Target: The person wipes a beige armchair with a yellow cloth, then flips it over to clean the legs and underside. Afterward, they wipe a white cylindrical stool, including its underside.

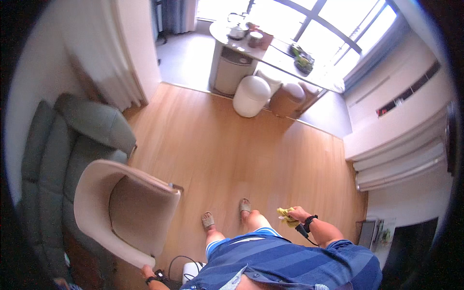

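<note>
My left hand (146,271) is at the lower left, on the near edge of a beige tub armchair (90,203); its fingers are partly hidden behind that edge. The chair's seat (141,214) is a darker brown. In my right hand (298,214) is a bunched yellow cloth (289,219), held above the wood floor (232,159) to the right of my legs. Around each wrist is a black band. A black cabled device (301,230) hangs by the right wrist.
A grey-green sofa (50,156) runs behind the armchair. Ahead, white and brown stools (252,96) stand beneath a long counter (270,59) bearing a kettle (238,30) and a plant (303,61). A white box (190,270) with a black cable is beside me. Curtains hang on both sides.
</note>
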`<state>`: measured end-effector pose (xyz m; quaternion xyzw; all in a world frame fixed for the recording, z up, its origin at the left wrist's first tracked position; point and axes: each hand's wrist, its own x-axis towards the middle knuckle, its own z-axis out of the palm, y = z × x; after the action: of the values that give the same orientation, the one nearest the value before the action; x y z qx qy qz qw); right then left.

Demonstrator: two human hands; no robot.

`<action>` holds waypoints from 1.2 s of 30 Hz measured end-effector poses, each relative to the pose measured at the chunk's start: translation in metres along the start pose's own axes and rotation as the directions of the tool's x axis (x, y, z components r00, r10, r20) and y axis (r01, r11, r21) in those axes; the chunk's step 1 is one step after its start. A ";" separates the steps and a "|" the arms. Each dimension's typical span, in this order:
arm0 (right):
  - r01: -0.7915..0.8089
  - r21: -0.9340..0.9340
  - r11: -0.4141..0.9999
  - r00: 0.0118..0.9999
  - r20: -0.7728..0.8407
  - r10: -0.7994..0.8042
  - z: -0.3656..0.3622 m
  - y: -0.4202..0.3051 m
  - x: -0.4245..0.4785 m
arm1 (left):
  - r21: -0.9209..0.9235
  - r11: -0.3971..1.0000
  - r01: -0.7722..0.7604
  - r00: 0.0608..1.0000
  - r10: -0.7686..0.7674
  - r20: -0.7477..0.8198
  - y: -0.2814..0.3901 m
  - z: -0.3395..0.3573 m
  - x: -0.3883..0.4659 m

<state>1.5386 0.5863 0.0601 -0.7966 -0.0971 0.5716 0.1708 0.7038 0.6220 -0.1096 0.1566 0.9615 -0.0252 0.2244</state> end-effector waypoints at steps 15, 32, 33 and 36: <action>-0.057 -0.206 0.977 0.994 -0.105 0.036 -0.153 0.045 0.143 | -0.481 0.770 -0.419 0.661 0.622 0.420 0.408 0.079 -0.258; 0.189 0.297 0.936 0.981 -0.091 -0.169 -0.319 -0.265 0.252 | -0.318 0.576 -0.753 0.320 0.744 0.587 0.685 0.259 -0.483; 0.124 0.420 0.899 0.991 -0.013 -0.131 -0.326 -0.270 0.259 | -0.317 0.558 -0.767 0.297 0.747 0.595 0.699 0.273 -0.495; 0.113 0.388 0.915 0.988 0.053 -0.144 -0.337 -0.303 0.277 | -0.304 0.551 -0.777 0.289 0.741 0.606 0.748 0.291 -0.519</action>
<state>1.9601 0.9086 0.0305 -0.7161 -0.0425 0.5986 0.3566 1.5022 1.1469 -0.1263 0.5771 0.6154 0.0053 0.5369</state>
